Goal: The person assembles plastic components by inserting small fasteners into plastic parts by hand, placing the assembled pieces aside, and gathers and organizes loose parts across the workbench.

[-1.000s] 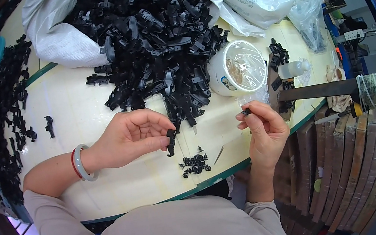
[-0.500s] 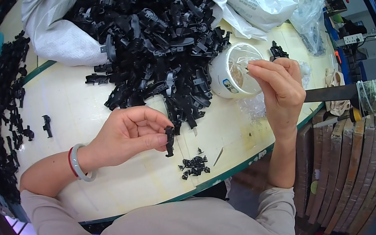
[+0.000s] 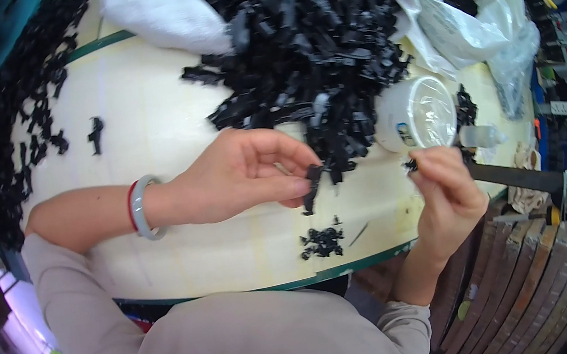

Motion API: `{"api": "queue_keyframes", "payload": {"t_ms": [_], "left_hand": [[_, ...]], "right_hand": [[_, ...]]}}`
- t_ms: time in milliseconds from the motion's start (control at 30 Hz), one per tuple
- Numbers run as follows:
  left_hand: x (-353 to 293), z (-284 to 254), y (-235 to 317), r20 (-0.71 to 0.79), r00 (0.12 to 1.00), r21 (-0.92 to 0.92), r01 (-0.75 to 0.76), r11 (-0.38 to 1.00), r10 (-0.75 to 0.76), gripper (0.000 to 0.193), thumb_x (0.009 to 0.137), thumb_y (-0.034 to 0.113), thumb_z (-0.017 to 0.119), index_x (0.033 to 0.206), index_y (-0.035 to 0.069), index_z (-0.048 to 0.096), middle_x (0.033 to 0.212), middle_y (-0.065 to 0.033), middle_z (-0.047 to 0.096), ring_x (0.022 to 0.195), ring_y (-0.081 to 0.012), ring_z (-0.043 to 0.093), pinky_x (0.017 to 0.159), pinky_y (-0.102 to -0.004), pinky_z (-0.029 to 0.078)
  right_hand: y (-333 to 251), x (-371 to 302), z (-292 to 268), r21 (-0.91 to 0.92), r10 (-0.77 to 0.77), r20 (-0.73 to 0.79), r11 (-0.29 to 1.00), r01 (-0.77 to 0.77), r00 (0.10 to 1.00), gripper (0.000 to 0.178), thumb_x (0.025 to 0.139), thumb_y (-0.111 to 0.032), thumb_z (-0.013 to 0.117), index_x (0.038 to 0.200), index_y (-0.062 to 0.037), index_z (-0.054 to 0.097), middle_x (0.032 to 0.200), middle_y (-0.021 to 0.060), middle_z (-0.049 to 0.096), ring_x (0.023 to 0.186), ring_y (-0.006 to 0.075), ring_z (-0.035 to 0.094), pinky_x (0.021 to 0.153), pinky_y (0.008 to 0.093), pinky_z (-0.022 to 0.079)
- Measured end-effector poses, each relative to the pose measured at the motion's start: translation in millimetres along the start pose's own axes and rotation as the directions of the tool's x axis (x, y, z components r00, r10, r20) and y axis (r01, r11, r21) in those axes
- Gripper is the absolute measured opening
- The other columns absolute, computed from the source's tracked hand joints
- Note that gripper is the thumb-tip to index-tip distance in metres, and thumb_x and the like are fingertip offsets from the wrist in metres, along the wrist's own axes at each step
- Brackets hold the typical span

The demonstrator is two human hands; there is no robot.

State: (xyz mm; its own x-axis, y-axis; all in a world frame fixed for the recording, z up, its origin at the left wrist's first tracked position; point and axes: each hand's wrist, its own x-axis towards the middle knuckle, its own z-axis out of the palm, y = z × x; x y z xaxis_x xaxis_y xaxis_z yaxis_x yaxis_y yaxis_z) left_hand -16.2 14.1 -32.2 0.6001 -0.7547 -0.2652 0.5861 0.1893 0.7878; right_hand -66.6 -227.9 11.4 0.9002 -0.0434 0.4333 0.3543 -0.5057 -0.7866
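My left hand point(image 3: 247, 175) pinches a black plastic clip-like part point(image 3: 311, 189) between thumb and fingers, above the pale table. The part stands roughly upright, its lower end free. To the right, my right hand point(image 3: 450, 186) has thumb and fingers pressed together on a small black piece point(image 3: 411, 165), too small and blurred to name. That hand is just below a white plastic tub point(image 3: 391, 118) with clear film at its mouth. Between me and the left hand lies a little heap of small black pieces point(image 3: 322, 242), beside a thin dark sliver point(image 3: 359, 234).
A large pile of black plastic parts point(image 3: 302, 51) spreads over the far table, between white sacks point(image 3: 163, 16). More black parts point(image 3: 29, 118) lie at the left, with one lone part point(image 3: 96, 136). A dark bar point(image 3: 515, 175) juts in from the right, near a small clear bottle point(image 3: 481, 135).
My right hand has come away from the tub's mouth toward me, and a small black piece now shows at its fingertips. My left hand keeps its part. The whole view has shifted.
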Motion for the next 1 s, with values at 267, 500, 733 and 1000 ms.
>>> {"api": "queue_keyframes", "payload": {"t_ms": [267, 500, 733, 1000], "left_hand": [[1, -1, -2, 0.04, 0.998, -0.088, 0.049, 0.995, -0.046, 0.024, 0.087, 0.004, 0.058, 0.11, -0.003, 0.053, 0.096, -0.0095, 0.063, 0.086, -0.0161, 0.064, 0.077, -0.0263, 0.053], [0, -1, -3, 0.052, 0.998, -0.106, 0.041, 0.994, -0.035, 0.025, 0.087, 0.005, 0.058, 0.11, -0.003, 0.054, 0.097, -0.0097, 0.063, 0.087, -0.0161, 0.064, 0.077, -0.0263, 0.053], [-1, -1, -5, 0.053, 0.998, -0.103, 0.04, 0.994, -0.034, 0.024, 0.087, 0.004, 0.058, 0.109, -0.004, 0.054, 0.097, -0.0101, 0.063, 0.086, -0.0156, 0.064, 0.077, -0.026, 0.053], [-1, -1, -10, 0.0, 1.0, -0.07, 0.005, 0.998, -0.005, 0.02, 0.086, 0.003, 0.059, 0.104, -0.004, 0.057, 0.094, -0.0108, 0.064, 0.083, -0.0156, 0.064, 0.074, -0.0266, 0.054]], "right_hand": [[-8, -15, 46, 0.214, 0.018, 0.139, 0.976, -0.047, 0.99, 0.018, 0.072, 0.013, 0.064, 0.088, 0.0055, 0.065, 0.089, 0.0196, 0.065, 0.08, 0.0222, 0.065, 0.068, 0.0265, 0.054], [-11, -17, 53, 0.193, 0.024, 0.163, 0.98, -0.056, 0.986, 0.02, 0.07, 0.015, 0.065, 0.086, 0.0035, 0.065, 0.09, 0.0176, 0.065, 0.081, 0.0203, 0.064, 0.072, 0.025, 0.052], [-7, -18, 56, 0.191, -0.008, 0.151, 0.981, -0.021, 0.989, 0.018, 0.07, 0.011, 0.065, 0.087, 0.0051, 0.066, 0.085, 0.0164, 0.066, 0.076, 0.0236, 0.065, 0.067, 0.0273, 0.052], [-2, -9, 52, 0.082, -0.17, 0.22, 0.984, 0.156, 0.961, 0.021, 0.065, 0.01, 0.067, 0.085, 0.0021, 0.066, 0.083, 0.0129, 0.064, 0.075, 0.0259, 0.062, 0.067, 0.0304, 0.05]]}}
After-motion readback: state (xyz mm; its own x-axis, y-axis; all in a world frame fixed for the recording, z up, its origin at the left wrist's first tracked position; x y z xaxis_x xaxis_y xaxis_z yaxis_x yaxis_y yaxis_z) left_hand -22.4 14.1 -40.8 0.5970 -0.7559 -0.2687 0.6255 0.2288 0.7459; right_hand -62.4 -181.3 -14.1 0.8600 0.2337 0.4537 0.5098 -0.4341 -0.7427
